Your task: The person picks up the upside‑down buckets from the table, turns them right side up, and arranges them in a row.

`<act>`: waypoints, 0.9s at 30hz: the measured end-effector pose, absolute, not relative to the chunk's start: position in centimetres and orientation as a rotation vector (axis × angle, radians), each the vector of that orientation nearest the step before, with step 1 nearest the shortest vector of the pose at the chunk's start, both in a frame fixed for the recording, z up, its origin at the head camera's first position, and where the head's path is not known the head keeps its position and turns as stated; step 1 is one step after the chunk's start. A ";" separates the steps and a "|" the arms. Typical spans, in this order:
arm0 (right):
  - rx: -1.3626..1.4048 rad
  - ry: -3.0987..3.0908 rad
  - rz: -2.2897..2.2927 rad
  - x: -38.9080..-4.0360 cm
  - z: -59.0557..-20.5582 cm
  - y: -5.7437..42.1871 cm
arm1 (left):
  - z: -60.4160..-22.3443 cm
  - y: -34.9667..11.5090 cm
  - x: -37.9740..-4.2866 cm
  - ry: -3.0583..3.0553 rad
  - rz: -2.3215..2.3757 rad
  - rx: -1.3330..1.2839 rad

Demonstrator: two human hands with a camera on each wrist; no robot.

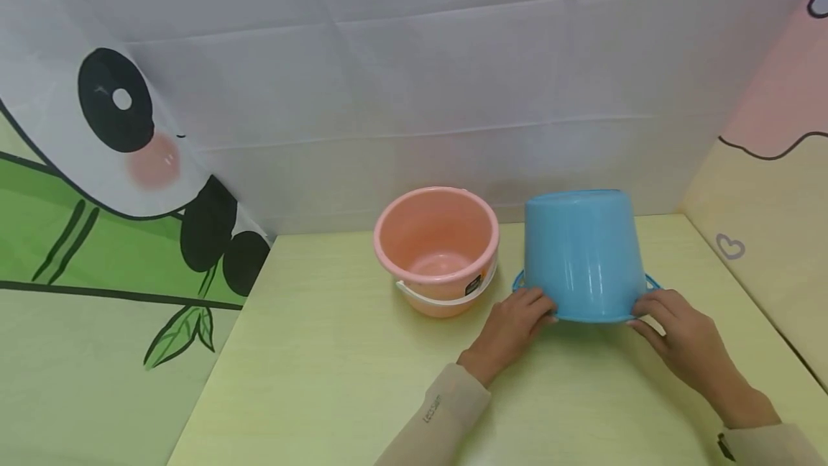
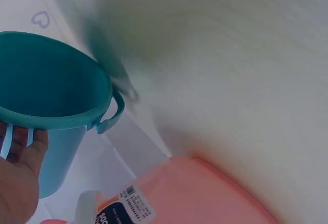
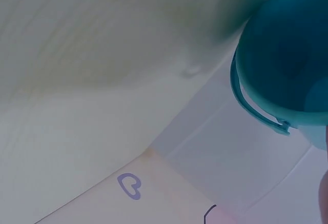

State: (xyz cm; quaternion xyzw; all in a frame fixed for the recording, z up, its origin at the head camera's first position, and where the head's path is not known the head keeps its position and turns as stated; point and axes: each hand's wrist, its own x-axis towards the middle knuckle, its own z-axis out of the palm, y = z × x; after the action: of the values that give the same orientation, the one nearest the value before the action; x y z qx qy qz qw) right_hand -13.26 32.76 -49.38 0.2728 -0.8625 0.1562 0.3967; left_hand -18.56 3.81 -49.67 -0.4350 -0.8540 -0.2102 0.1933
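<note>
Both hands hold a blue bucket upside down by its rim. Its mouth faces down in the two wrist views, tilted toward the person, with its rim raised off the table. My left hand grips the rim at the left, fingers curled against the outer wall in the left wrist view. At the right side of the rim, my right hand pinches it between thumb and fingers. The bucket's blue handle hangs along the rim on the far side. Left of it, a pink bucket stands upright.
The pink bucket's white handle lies down across its front. Beneath everything is a pale yellow-green table. A white cloth wall rises behind it, with printed panels at left and right.
</note>
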 end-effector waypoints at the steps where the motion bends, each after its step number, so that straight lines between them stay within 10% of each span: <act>1: 0.683 -2.173 0.402 -13.3 -49.2 32.7 | -49.5 3.9 -18.6 -2.391 -0.602 -1.215; 27: 0.684 -2.040 0.669 -15.6 -47.5 32.8 | -48.1 4.8 -18.7 -2.339 -0.850 -1.085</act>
State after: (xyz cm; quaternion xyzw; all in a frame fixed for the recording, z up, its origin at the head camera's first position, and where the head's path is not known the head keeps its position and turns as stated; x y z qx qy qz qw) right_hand -15.62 32.78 -47.47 0.2740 -0.8175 0.2679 0.4299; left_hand -18.74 4.79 -48.05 -0.3906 -0.8419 -0.3061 0.2118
